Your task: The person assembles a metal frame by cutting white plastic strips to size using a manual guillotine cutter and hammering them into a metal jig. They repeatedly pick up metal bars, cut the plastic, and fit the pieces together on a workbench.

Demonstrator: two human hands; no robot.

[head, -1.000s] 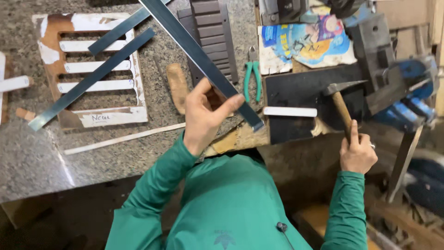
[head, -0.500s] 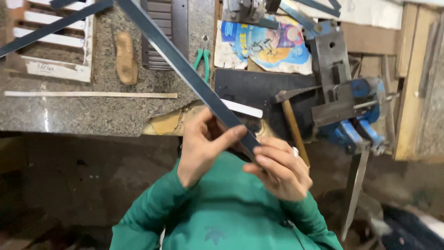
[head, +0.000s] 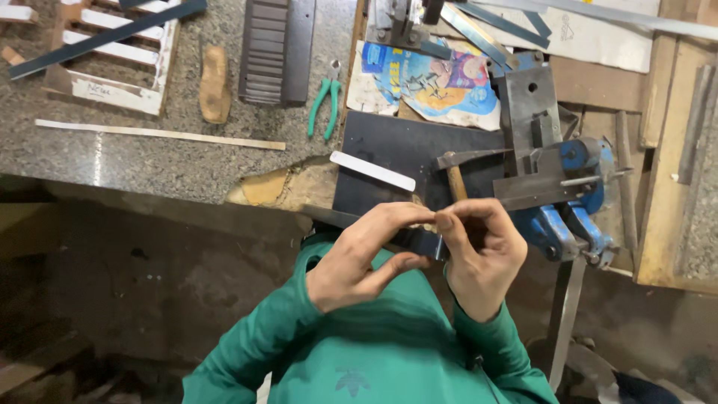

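Note:
Both hands meet in front of my chest, green sleeves below them. My left hand point(head: 365, 258) grips a dark flat metal bar point(head: 338, 218) from the left, thumb and fingers pinched on it. My right hand point(head: 480, 254) pinches the same bar at its near end, fingertips touching those of the left hand. Most of the bar is hidden by the hands; a short stretch sticks out to the left. Just beyond the hands a hammer point(head: 453, 178) with a wooden handle lies on a black plate point(head: 389, 142), untouched.
A blue bench vise point(head: 576, 198) stands right of the hands. On the granite counter point(head: 149, 164) lie green pliers point(head: 323, 108), a short white strip point(head: 372, 170), a long pale strip point(head: 157, 133), a ribbed metal piece point(head: 273, 49) and a slatted frame point(head: 112, 45).
My right hand let go of the hammer and came over to the bar. The bar, which lay slanted across the counter, now sits low and close to my chest between both hands.

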